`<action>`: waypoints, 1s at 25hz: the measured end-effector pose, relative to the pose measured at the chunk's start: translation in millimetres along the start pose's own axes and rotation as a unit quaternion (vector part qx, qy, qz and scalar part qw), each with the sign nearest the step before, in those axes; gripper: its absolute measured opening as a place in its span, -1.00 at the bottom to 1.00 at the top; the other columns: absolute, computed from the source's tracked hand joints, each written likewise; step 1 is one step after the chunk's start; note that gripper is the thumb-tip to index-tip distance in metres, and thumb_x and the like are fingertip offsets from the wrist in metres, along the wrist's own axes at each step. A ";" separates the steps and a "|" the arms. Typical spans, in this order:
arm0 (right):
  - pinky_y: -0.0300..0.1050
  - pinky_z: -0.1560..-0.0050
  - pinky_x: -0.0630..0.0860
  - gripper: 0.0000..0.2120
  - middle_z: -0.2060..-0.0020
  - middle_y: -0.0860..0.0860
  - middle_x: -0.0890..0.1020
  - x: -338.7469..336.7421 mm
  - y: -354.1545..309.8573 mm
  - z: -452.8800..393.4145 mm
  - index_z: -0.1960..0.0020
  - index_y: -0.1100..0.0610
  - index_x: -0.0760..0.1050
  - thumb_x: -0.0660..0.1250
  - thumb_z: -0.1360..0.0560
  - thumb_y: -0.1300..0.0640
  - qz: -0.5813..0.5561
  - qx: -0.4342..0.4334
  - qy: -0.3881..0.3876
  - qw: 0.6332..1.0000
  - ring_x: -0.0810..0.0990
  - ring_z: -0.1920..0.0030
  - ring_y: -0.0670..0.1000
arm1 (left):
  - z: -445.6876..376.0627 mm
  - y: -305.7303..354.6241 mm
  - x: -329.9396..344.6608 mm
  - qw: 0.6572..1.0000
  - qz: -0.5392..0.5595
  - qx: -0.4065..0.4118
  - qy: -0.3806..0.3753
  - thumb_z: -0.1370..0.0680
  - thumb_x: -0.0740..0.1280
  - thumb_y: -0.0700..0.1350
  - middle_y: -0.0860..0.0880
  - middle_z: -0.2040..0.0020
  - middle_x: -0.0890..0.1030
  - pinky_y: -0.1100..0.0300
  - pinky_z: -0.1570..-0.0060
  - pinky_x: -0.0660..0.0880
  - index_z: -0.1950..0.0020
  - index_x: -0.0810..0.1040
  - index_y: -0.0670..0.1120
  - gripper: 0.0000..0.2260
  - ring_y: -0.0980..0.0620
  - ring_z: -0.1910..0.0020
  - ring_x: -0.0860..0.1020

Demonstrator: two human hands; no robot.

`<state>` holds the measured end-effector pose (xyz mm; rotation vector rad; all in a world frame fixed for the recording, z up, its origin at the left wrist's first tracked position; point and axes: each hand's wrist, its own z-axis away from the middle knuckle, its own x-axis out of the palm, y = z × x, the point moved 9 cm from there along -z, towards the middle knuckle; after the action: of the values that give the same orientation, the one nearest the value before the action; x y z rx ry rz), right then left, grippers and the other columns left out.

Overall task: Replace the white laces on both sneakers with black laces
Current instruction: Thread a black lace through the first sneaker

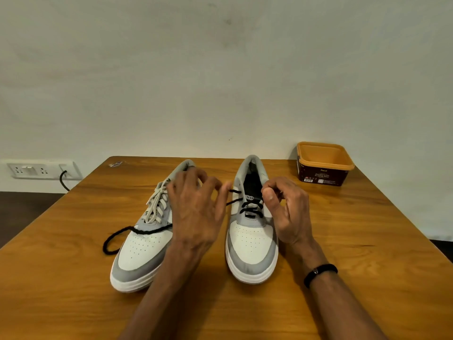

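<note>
Both forearms reach in from the near edge of the wooden desk (73, 278), the right one wearing a dark wristband (320, 274). Just beyond them stand two grey-and-white sneakers, toes toward the camera, and the right sneaker (252, 244) serves as the landmark. Black lace (251, 208) crosses its lower eyelets, with the upper rows not yet threaded. At the right side of that sneaker's tongue, the right hand (289, 212) pinches something between thumb and curled fingers, apparently one end of the black lace, though the fingers hide it. On the sneaker's left side, the left hand (196, 207) holds the other run of black lace in its fingertips, the remaining fingers loosely spread. From under that hand the lace trails left across the toe of the left sneaker (139, 251) and loops onto the desk. The left sneaker, just beside the landmark, still carries its white laces (157, 204). Behind and to the right of the right sneaker, near the desk's far edge, sits an open orange-rimmed tub (323, 165). Far to the left, on the wall, is a socket panel (41, 169) with a dark cable.
</note>
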<state>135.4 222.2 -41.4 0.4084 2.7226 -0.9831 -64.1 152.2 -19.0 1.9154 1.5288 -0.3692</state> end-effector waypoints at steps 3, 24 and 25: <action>0.11 0.34 0.39 -0.29 0.35 0.06 0.56 -5.0 -17.2 1.9 0.23 0.19 0.56 0.07 -0.65 -0.40 -0.031 0.004 0.018 0.999 0.52 0.33 0.09 | 27.4 15.6 14.6 0.984 0.062 0.027 -0.163 -0.72 0.21 0.19 0.07 0.22 0.56 -0.02 0.11 0.50 0.06 0.60 0.03 -0.67 0.08 0.16 0.49; -0.05 0.06 0.69 -0.77 0.15 0.17 0.70 -77.8 -145.7 84.5 -0.12 0.21 0.57 0.48 -0.49 0.21 -0.426 0.328 -0.018 0.843 0.66 0.24 0.04 | 26.5 100.4 -125.3 0.947 0.272 0.016 -0.172 -0.67 0.38 -0.03 0.14 -0.10 0.74 0.22 -0.11 0.62 -0.25 0.71 0.02 -0.80 0.26 -0.09 0.66; -0.07 0.09 0.69 -0.80 0.16 0.14 0.70 -89.2 -141.4 83.8 -0.11 0.21 0.59 0.47 -0.50 0.24 -0.432 0.336 -0.001 0.837 0.63 0.27 0.00 | 27.0 90.3 -130.2 0.966 0.215 0.015 -0.142 -0.67 0.38 0.01 0.15 -0.06 0.74 0.17 -0.05 0.63 -0.20 0.73 0.05 -0.82 0.23 -0.05 0.67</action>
<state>181.6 47.0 5.0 -0.8315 2.4243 -2.1419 -10.5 26.2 65.3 2.0486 0.8978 -0.4478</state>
